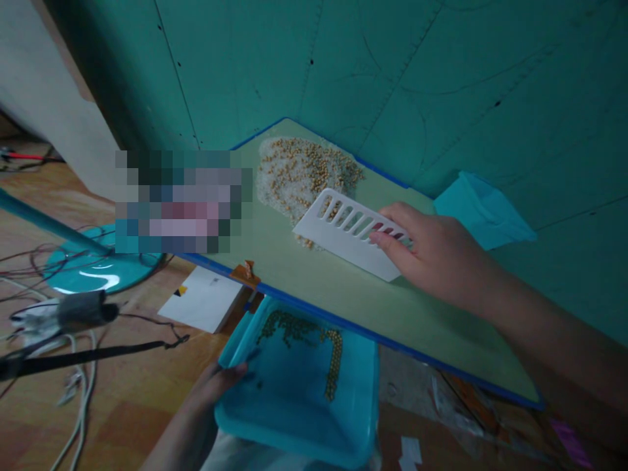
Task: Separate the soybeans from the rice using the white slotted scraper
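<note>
My right hand (417, 245) is closed on a white plastic plate with a row of slots (338, 242), held tilted over the pale green board (294, 271). Just past the plate lies a spread of small golden beads (318, 171) mixed with whitish, translucent grains (267, 180). Below the board's near edge is a blue plastic basin (289, 409), gripped at its left rim by my left hand (223, 383). Golden beads (334, 366) lie in the basin along its far and right sides. Part of the left fingers is in shadow.
A turquoise wall (367, 78) rises behind the board. A turquoise folded piece (483, 209) leans there at right. On the left are a stand's round base (108, 271), loose cables (83, 399) and a white box (203, 297). A brown clip (245, 273) sits on the board's edge.
</note>
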{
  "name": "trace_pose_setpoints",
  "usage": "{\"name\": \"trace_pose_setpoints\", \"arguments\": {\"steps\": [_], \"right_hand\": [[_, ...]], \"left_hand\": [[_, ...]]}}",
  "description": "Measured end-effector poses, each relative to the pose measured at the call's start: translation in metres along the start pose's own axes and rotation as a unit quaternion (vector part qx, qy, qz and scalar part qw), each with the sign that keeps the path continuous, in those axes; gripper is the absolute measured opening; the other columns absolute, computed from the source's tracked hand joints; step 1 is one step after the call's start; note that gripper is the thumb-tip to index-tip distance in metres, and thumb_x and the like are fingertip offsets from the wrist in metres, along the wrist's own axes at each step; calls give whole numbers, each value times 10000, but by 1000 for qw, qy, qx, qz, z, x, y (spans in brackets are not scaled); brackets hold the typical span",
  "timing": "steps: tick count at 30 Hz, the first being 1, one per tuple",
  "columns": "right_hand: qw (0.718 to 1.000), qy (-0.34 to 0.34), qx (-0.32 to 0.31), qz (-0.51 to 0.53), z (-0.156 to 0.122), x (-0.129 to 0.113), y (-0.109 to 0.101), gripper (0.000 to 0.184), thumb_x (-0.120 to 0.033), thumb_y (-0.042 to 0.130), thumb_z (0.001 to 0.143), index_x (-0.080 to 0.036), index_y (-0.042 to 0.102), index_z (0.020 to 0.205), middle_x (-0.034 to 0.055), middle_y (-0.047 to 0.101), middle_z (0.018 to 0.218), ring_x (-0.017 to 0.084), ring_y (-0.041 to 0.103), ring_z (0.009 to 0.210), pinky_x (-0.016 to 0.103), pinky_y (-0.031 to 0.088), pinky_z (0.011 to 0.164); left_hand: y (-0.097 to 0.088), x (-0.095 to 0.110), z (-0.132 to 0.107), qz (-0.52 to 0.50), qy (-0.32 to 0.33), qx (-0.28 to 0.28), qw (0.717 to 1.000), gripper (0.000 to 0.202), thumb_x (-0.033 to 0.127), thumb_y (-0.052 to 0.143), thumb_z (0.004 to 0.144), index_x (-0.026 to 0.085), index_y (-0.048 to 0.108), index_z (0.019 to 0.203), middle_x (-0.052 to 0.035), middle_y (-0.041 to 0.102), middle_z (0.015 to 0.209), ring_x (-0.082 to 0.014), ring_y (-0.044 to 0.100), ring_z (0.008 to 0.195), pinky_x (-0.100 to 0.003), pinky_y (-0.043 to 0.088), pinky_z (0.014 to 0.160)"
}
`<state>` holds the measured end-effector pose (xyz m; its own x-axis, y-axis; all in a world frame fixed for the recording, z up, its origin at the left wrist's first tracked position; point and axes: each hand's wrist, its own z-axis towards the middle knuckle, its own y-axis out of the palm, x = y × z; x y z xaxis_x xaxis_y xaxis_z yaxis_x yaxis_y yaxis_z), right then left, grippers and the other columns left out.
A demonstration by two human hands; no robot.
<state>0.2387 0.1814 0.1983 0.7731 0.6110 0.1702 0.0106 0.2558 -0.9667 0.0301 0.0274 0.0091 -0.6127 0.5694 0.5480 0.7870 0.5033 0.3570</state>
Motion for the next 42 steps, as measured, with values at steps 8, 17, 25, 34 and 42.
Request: {"name": "trace_pose_setpoints", "arguments": {"steps": [8, 17, 25, 34, 42], "right_hand": [[999, -41, 3, 32, -15, -7, -8, 162, -252, 438, 838, -181, 548, 933, 50, 652, 776, 186, 595, 666, 256, 349, 521], [999, -5, 3, 43, -14, -4, -12, 190, -266, 452, 829, -169, 558, 954, 49, 649, 751, 185, 594, 626, 244, 337, 488], [999, -21, -5, 49, -11, -7, -9, 171, -253, 457, 821, -178, 558, 937, 45, 656, 767, 189, 608, 656, 242, 345, 497], [999, -11, 11, 38, -10, -3, -8, 196, -277, 455, 826, -177, 555, 962, 55, 655, 781, 202, 607, 642, 251, 343, 487], [998, -36, 8, 42, -12, -8, -8, 164, -242, 453, 826, -175, 560, 930, 46, 656, 766, 184, 605, 645, 245, 342, 500]], "left_hand": [[14, 9, -29, -12, 17, 9, 1000, 171, 291, 629, 664, 210, 633, 815, -23, 759, 674, -281, 690, 670, -351, 564, 585], [18, 13, -31, -7, 20, -2, 1000, 188, 296, 600, 690, 201, 641, 847, -12, 764, 717, -281, 688, 713, -352, 559, 602], [17, 12, -31, -14, 22, 18, 999, 229, 234, 595, 681, 178, 627, 901, -33, 764, 773, -297, 681, 776, -377, 556, 642], [13, 11, -28, -17, 19, 3, 1000, 194, 279, 642, 643, 170, 661, 802, -41, 757, 682, -304, 684, 711, -369, 555, 601], [15, 11, -30, -11, 32, 10, 999, 173, 247, 638, 646, 203, 659, 811, -23, 765, 726, -291, 688, 736, -327, 557, 579]]}}
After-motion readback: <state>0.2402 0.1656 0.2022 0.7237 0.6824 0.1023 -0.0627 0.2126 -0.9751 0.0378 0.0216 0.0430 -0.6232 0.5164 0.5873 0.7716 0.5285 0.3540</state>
